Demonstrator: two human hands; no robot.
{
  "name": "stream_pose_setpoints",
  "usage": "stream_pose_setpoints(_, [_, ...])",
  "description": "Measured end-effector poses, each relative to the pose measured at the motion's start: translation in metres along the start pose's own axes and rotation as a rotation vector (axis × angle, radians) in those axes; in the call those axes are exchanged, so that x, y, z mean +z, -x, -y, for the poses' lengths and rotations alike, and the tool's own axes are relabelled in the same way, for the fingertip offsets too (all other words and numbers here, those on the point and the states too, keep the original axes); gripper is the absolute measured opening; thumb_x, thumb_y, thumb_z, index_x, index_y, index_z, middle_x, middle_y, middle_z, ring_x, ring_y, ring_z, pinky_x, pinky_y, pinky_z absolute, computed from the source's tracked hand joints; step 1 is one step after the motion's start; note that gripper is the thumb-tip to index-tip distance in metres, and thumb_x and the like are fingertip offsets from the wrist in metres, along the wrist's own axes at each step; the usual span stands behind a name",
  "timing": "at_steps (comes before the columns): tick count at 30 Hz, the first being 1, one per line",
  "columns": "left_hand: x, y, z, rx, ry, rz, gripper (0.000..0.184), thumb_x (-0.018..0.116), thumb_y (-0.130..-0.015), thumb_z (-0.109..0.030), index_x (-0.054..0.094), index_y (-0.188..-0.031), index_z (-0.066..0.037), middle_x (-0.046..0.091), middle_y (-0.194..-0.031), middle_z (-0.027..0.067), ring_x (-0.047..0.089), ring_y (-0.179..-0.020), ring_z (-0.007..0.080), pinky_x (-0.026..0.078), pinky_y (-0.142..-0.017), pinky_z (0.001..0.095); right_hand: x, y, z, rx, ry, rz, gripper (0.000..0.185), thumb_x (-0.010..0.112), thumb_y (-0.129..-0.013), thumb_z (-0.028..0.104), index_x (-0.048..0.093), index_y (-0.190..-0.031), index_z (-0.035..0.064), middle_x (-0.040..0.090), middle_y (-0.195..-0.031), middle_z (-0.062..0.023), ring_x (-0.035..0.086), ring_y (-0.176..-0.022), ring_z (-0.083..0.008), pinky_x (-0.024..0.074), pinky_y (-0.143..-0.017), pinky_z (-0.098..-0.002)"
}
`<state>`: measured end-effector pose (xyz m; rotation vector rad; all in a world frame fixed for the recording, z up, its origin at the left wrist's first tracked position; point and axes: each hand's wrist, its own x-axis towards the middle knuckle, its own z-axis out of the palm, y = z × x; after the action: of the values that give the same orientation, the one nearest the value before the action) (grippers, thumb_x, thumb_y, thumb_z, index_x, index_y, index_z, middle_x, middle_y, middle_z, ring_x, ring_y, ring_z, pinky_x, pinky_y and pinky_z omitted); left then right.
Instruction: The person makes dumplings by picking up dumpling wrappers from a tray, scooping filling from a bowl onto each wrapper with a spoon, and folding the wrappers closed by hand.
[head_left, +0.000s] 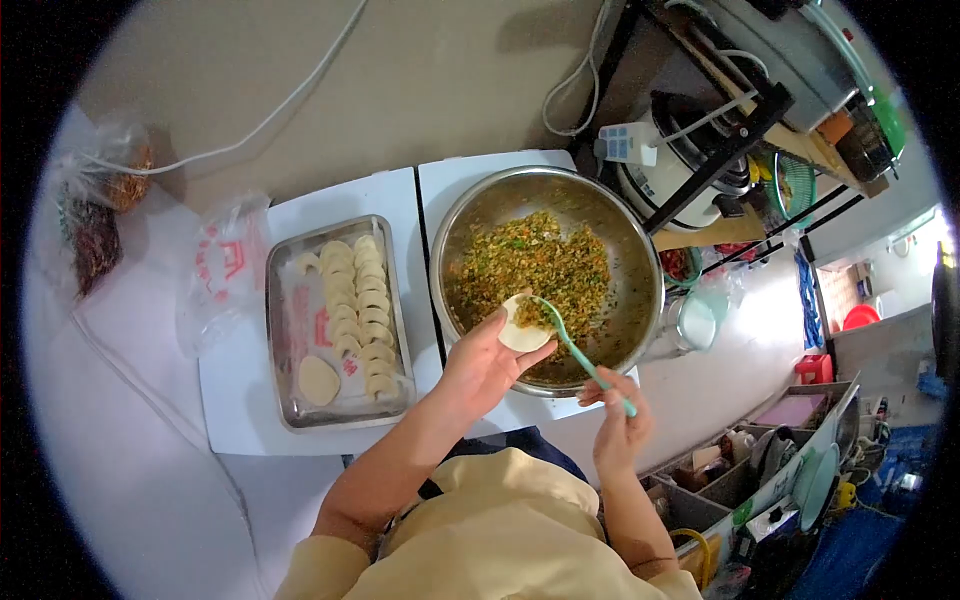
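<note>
My left hand holds a round dough wrapper over the near edge of a big steel bowl. Some chopped filling lies on the wrapper, and the tip of a pale green spoon touches it. The spoon's handle is gripped by my right hand. Chopped filling with green and orange bits fills the middle of the bowl. To the left, a metal tray bears rows of folded dumplings and flat round wrappers at its near left.
Clear plastic bags lie left of the tray. At the upper right stands a shelf with a white cooker and a power strip. Storage bins are at the lower right. A white cable runs along the wall.
</note>
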<state>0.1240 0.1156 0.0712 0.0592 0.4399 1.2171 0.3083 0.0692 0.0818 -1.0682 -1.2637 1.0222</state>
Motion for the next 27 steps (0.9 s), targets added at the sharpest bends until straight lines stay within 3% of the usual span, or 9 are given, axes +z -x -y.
stream_pose_setpoints(2, [0.000,-0.007,0.003,-0.002,-0.001,0.013,0.040,0.038,-0.097,-0.024,0.038,-0.133,-0.005,0.044,-0.133,0.0156,0.042,-0.125,0.0299,0.033,-0.106,0.0497,-0.005,0.004,-0.001,-0.100,0.158,0.087,0.024,0.054,-0.088,0.007,0.059,-0.110,-0.0013,0.062,-0.089,-0.0135,0.061,-0.076,-0.0227,0.0497,-0.065,-0.0345])
stream_pose_setpoints(4, [0.004,-0.011,0.006,-0.020,0.021,-0.019,0.041,0.036,-0.098,-0.026,0.037,-0.134,-0.007,0.044,-0.132,0.0170,0.042,-0.124,0.0333,0.033,-0.106,0.0496,-0.005,0.006,-0.004,-0.458,0.682,0.296,0.033,0.059,-0.079,0.000,0.060,-0.112,-0.0010,0.060,-0.085,-0.0127,0.058,-0.073,-0.0256,0.0472,-0.065,-0.0317])
stream_pose_setpoints(9, [0.009,-0.014,0.007,0.024,-0.058,-0.141,0.040,0.026,-0.100,-0.029,0.040,-0.129,-0.006,0.046,-0.129,0.0180,0.043,-0.123,0.0344,0.035,-0.104,0.0443,-0.006,0.011,-0.023,-0.579,0.829,0.383,0.047,0.069,-0.072,0.007,0.059,-0.118,0.0053,0.056,-0.089,-0.0081,0.053,-0.068,-0.0231,0.0419,-0.059,-0.0336])
stream_pose_setpoints(16, [-0.002,-0.018,0.000,0.041,0.077,-0.110,0.039,0.030,-0.099,-0.027,0.040,-0.128,-0.002,0.050,-0.124,0.0182,0.047,-0.119,0.0327,0.037,-0.103,0.0433,-0.028,0.012,-0.022,-0.564,0.928,0.526,0.049,0.059,-0.079,0.008,0.051,-0.128,0.0075,0.057,-0.087,-0.0076,0.055,-0.074,-0.0231,0.0459,-0.064,-0.0361])
stream_pose_setpoints(19, [-0.009,-0.018,-0.001,0.060,0.109,-0.093,0.036,0.036,-0.098,-0.022,0.041,-0.127,0.000,0.050,-0.124,0.0190,0.047,-0.119,0.0320,0.038,-0.104,0.0430,-0.034,0.012,-0.013,-0.354,0.974,0.650,0.043,0.056,-0.080,0.006,0.055,-0.123,0.0076,0.056,-0.083,-0.0101,0.055,-0.073,-0.0245,0.0452,-0.064,-0.0346])
stream_pose_setpoints(21, [-0.014,-0.017,-0.001,0.067,0.158,-0.102,0.035,0.045,-0.094,-0.010,0.042,-0.127,0.001,0.049,-0.125,0.0195,0.045,-0.121,0.0319,0.037,-0.105,0.0400,-0.034,0.016,-0.013,-0.283,0.532,0.183,0.032,0.056,-0.084,0.009,0.060,-0.116,0.0037,0.054,-0.074,-0.0077,0.053,-0.068,-0.0203,0.0436,-0.062,-0.0298])
stream_pose_setpoints(22, [-0.016,-0.015,0.000,0.064,0.158,-0.106,0.035,0.045,-0.094,-0.010,0.042,-0.127,0.001,0.049,-0.125,0.0195,0.045,-0.121,0.0319,0.037,-0.105,0.0400,-0.034,0.015,-0.013,-0.277,0.532,0.182,0.032,0.056,-0.084,0.009,0.060,-0.116,0.0037,0.054,-0.074,-0.0077,0.053,-0.068,-0.0203,0.0436,-0.062,-0.0298])
stream_pose_setpoints(24, [-0.018,-0.012,0.000,0.070,-0.054,-0.080,0.043,0.051,-0.087,0.003,0.042,-0.129,0.002,0.050,-0.124,0.0192,0.044,-0.123,0.0309,0.037,-0.106,0.0362,-0.034,0.005,-0.012,0.004,0.063,-0.113,0.025,0.053,-0.090,0.013,0.062,-0.110,-0.0002,0.053,-0.071,-0.0033,0.051,-0.065,-0.0140,0.0412,-0.061,-0.0251])
stream_pose_setpoints(27, [-0.018,-0.002,-0.001,0.036,-0.186,-0.100,0.048,0.052,-0.085,0.008,0.039,-0.130,0.002,0.051,-0.122,0.0165,0.046,-0.121,0.0291,0.039,-0.105,0.0318,-0.044,-0.009,-0.012,0.263,-0.021,-0.151,0.025,0.053,-0.092,0.016,0.062,-0.106,-0.0032,0.054,-0.071,-0.0015,0.049,-0.065,-0.0105,0.0405,-0.061,-0.0232])
